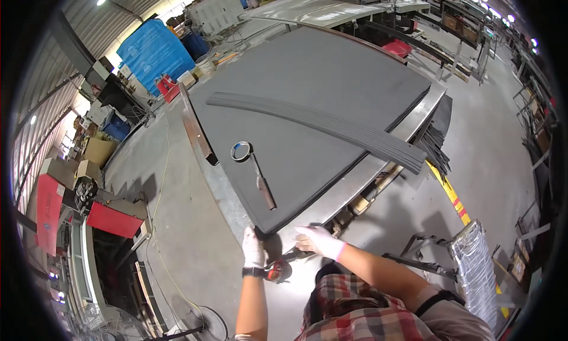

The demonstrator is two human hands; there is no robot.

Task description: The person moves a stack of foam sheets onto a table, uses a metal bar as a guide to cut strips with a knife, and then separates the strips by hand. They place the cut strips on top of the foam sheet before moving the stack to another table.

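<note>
A stack of large grey sheets (319, 74) lies on a metal-topped table (349, 190). My left hand (253, 249), in a white glove, is at the near corner of the stack, its fingers stretched up along the edge. Just right of it, my gloved right hand (320, 242) is over the table's near edge with fingers apart; I see nothing held in it. By my left wrist is a small red object (276, 271), partly hidden and unclear in kind. On the top sheet lie a tape roll (240, 151) and a slim tool with a brown handle (266, 192).
A bundle of long grey strips (319, 123) crosses the stack and overhangs its right edge. Dark offcuts (436, 145) hang off the table's right side. A wrapped silver post (475, 270) stands at right. Red machinery (115, 218) is at left; a cable (158, 222) runs along the floor.
</note>
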